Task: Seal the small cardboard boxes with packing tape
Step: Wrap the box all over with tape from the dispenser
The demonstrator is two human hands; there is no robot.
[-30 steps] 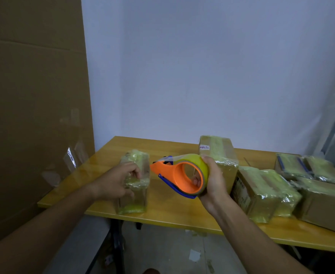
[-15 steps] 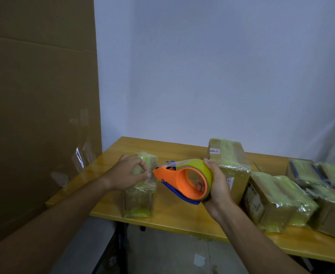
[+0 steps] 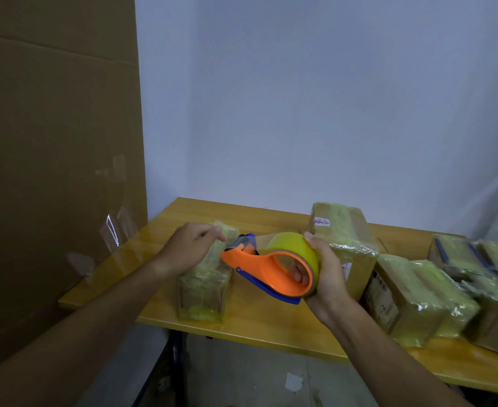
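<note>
A small upright cardboard box [image 3: 203,292], wrapped in yellowish tape, stands near the front left of the yellow table [image 3: 271,321]. My left hand [image 3: 190,246] rests on its top, fingers curled over the upper edge. My right hand [image 3: 322,274] grips an orange and blue tape dispenser [image 3: 266,270] carrying a yellow tape roll [image 3: 293,245]. The dispenser's nose touches the box's upper right side, just by my left fingertips.
Several more taped boxes lie on the table to the right, a tall one [image 3: 344,239] right behind the dispenser and others [image 3: 418,298] further right. A large cardboard sheet [image 3: 54,160] stands along the left. The floor shows below the table's front edge.
The dispenser has moved left and its nose now meets the box top. My left hand shifted slightly on the box's top. The view has drifted a little.
</note>
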